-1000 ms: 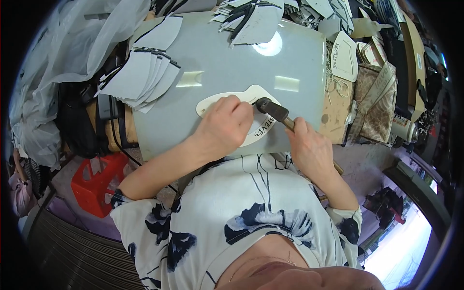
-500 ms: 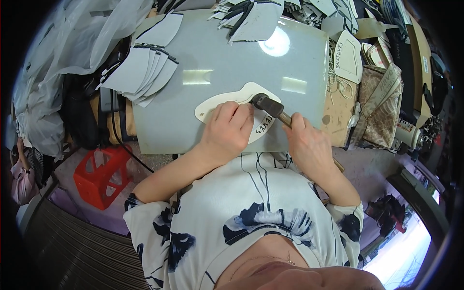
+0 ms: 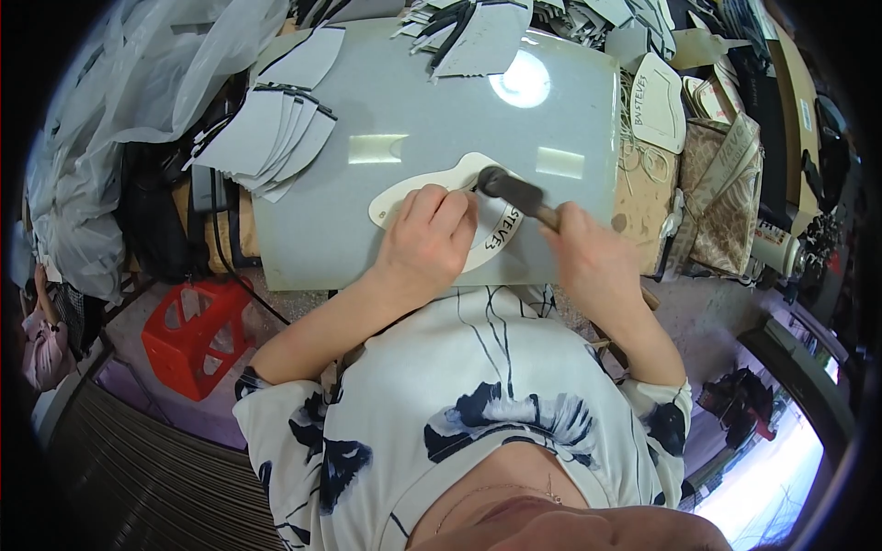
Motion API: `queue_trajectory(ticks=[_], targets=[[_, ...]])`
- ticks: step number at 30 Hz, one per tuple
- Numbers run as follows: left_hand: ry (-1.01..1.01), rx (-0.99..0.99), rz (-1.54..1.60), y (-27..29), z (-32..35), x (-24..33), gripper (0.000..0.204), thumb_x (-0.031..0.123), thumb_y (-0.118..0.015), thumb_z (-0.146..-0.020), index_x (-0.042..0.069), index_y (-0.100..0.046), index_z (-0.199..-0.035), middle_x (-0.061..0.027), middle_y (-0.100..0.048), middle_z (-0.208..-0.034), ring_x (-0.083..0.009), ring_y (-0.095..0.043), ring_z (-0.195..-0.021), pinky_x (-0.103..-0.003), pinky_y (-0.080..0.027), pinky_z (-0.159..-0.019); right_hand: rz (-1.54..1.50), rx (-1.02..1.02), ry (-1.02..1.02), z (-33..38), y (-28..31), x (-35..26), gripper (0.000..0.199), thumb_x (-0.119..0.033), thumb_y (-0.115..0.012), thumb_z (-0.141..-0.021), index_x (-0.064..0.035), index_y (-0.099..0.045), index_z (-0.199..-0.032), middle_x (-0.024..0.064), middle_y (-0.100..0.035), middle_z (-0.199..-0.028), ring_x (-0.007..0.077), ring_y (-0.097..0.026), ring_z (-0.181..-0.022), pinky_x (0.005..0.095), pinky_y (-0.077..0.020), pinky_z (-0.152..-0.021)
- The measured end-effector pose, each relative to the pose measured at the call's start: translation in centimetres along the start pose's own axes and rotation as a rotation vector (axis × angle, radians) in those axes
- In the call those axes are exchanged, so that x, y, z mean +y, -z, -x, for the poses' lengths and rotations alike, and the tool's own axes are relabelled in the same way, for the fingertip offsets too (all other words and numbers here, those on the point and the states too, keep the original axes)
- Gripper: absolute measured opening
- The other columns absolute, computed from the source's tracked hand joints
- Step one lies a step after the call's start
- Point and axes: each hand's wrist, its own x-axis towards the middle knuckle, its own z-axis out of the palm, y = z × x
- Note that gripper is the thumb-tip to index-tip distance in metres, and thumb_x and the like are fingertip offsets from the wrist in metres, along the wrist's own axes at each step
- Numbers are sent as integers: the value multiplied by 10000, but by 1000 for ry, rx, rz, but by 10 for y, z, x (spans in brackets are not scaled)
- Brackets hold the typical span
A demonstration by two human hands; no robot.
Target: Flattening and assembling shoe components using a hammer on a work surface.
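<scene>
A white, curved, flat template (image 3: 487, 237) with dark lettering lies near the front of the table. My left hand (image 3: 427, 234) rests on its middle, fingers bent and pressed together; whatever they pinch is hidden under them. In my right hand (image 3: 593, 253) is a hammer (image 3: 514, 191), gripped by its wooden handle. The hammer head hangs over the template, just right of my left fingertips, and looks slightly smeared by motion. A small dark bit shows on the template by those fingertips, too small to make out.
Stacked white cut pieces with black edges (image 3: 266, 138) lie at the table's left; more pieces (image 3: 482, 41) sit at the back. Another lettered template (image 3: 658, 103), cord (image 3: 634, 161) and a brown patterned bag (image 3: 721, 197) are at right. A red stool (image 3: 195, 335) stands lower left.
The hammer appears raised a little, its handle tilted more toward level, and my right hand has shifted slightly up and right. My left hand stays on the template, almost unmoved.
</scene>
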Motion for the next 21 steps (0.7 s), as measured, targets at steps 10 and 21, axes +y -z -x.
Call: queue_trajectory(ticks=[10,21], targets=[[25,-20,25,2,-1,-1,233,7,-649,-713,-51,-640,-938,-82,-544,-869,-237,-537,-791,-333,-454,-652,46,-41,38,-3,6,0,195,-195,-602,-920,-46,-477,-905,123,-579,-717,317,-603,-611,407,-470,-536],[25,-22,55,3,2,-9,264,60,-607,-681,-37,-624,-926,-77,-542,-903,-230,-529,-855,-330,-486,-728,63,-55,69,-8,-2,6,226,-203,-616,-912,-36,-463,-905,114,-573,-718,313,-599,-573,403,-463,-493]])
